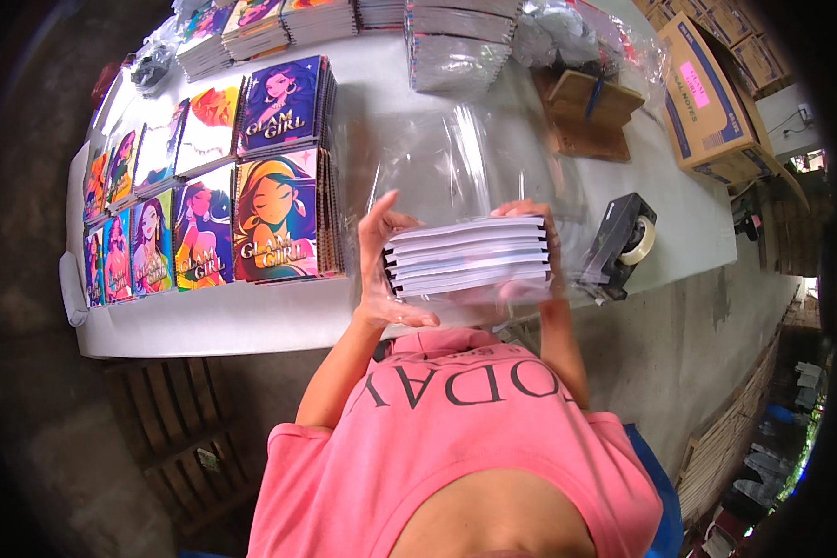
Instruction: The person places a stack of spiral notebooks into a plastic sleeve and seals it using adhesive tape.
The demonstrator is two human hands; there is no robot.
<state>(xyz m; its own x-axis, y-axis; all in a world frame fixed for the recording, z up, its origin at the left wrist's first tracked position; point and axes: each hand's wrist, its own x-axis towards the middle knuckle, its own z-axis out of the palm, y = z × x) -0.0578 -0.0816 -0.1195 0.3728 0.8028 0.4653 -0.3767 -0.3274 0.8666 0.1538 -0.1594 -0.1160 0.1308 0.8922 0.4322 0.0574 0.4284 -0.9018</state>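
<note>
A short stack of spiral notebooks (470,258) is held up in front of my shirt at the table's near edge, its white page edges facing up at me. Around the stack spreads a see-through plastic bag (437,158), whose loose part reaches away over the table. My left hand (378,265) is curved round the left side of the stack, thumb at the near end and fingers at the far one. On the opposite side, my right hand (541,244) grips the stack, partly hidden behind it and the shiny film.
Rows of colourful notebooks (277,216) lie on the white table (195,325) to the left. Bagged notebook stacks (460,46) stand at the back. To the right are a wooden stand (591,112), a black tape dispenser (623,244) and a cardboard box (711,107).
</note>
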